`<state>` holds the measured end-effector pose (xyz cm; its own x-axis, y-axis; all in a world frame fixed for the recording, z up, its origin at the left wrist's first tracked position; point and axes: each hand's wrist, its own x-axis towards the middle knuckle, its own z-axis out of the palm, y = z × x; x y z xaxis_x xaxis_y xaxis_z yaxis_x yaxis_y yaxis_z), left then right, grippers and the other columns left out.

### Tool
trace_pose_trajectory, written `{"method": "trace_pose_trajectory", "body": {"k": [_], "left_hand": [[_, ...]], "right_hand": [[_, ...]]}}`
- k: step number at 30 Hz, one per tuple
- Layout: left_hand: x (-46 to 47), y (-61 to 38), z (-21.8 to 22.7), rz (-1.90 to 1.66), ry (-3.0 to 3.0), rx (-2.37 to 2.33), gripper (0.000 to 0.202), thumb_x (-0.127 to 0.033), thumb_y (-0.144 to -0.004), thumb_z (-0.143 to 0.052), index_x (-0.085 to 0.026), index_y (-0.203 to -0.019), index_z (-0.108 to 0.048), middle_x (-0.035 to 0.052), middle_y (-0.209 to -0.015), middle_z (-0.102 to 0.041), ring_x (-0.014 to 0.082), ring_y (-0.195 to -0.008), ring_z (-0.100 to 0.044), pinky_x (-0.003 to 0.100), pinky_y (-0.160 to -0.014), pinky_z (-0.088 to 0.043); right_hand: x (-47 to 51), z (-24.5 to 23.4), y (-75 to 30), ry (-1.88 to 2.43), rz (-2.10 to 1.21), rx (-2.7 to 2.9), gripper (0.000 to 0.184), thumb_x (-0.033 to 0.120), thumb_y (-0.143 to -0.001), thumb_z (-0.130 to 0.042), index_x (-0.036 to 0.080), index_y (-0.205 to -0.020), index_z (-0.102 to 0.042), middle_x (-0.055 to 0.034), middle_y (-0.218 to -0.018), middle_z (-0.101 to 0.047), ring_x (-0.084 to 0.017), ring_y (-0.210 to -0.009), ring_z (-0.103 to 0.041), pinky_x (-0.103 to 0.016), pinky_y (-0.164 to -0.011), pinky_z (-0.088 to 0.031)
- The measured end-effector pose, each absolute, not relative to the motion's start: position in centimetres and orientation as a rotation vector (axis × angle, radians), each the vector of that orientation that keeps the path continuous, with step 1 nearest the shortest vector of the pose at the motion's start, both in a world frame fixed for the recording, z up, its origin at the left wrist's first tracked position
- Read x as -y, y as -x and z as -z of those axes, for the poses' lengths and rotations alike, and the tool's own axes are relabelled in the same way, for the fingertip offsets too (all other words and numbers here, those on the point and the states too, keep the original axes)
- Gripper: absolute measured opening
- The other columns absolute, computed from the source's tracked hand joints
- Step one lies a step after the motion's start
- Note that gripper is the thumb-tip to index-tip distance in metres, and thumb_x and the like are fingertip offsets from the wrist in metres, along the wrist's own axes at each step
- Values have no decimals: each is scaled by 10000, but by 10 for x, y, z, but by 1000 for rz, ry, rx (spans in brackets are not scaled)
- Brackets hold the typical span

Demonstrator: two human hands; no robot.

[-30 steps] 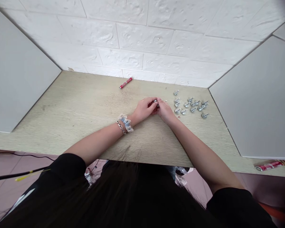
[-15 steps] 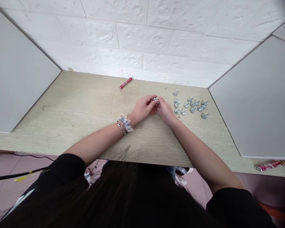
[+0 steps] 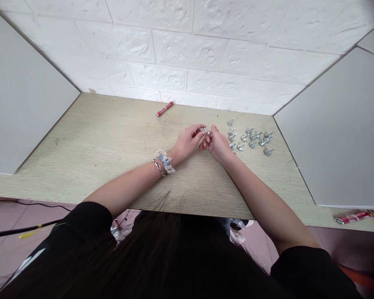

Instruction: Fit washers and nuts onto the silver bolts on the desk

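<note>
My left hand (image 3: pixel 188 141) is closed, pinching a small silver bolt (image 3: pixel 203 129) between thumb and fingers. The bolt points right, and a bright metal piece, perhaps a nut, shows at its far end. My right hand (image 3: pixel 220 144) meets that end, its fingers curled around it and the thumb held up along it. Fingers cover much of the bolt, so its full shape is hidden. Right of my right hand, several silver bolts with wide washer-like bases (image 3: pixel 244 138) stand or lean on the wooden tabletop (image 3: pixel 106 141).
A red tube-shaped thing (image 3: pixel 165 109) lies near the white brick-patterned wall (image 3: pixel 171 45). Grey panels (image 3: pixel 28 91) close off both sides. Another red cylinder (image 3: pixel 352 217) rests at the table's right front edge. A black cable (image 3: pixel 25 229) hangs at the lower left.
My right thumb has lifted up and to the right, and the right fingers have shifted slightly, baring more of the bolt's end. My left hand stays almost still.
</note>
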<state>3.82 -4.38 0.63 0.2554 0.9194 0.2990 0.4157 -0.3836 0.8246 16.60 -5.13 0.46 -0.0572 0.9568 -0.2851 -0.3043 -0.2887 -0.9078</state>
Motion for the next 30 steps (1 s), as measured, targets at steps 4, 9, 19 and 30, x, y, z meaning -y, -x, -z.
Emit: {"method": "trace_pose_trajectory", "body": {"k": [4,9,19,30], "left_hand": [[42,-37,-8,-1073,-1884,-1239,274,-232,-888,-531,-132,-1110,-657,64,-1003,-706,139,-872,-629,270,-852,-489],[41,-38,-6,-1079,-1839,-1247,265,-249,-892,-534,-138,-1103,-650,49,-925,-704,127,-827,-621,254,-810,-483],[38,-41,1,-1121,-1648,-1148,180,-272,-862,-585,-139,-983,-597,-6,-745,-611,92,-695,-556,221,-666,-437],[47,-41,-12,-1075,-1317,-970,128,-237,-845,-598,-173,-836,-488,-79,-551,-466,40,-450,-392,171,-452,-295]], "right_hand": [[54,-7,-167,1155,-1561,806,386,495,-937,-382,189,-714,-459,14,-536,-518,-112,-462,-520,-270,-541,-464],[57,-8,-169,1011,-1541,857,106,292,-858,-536,203,-883,-485,43,-640,-582,-86,-488,-539,-220,-520,-438],[52,0,-173,955,-1576,811,289,288,-680,-761,193,-881,-577,49,-688,-625,-57,-530,-532,-214,-569,-480],[50,5,-171,963,-1549,859,334,375,-646,-788,178,-836,-598,37,-668,-604,-59,-567,-533,-206,-572,-469]]}}
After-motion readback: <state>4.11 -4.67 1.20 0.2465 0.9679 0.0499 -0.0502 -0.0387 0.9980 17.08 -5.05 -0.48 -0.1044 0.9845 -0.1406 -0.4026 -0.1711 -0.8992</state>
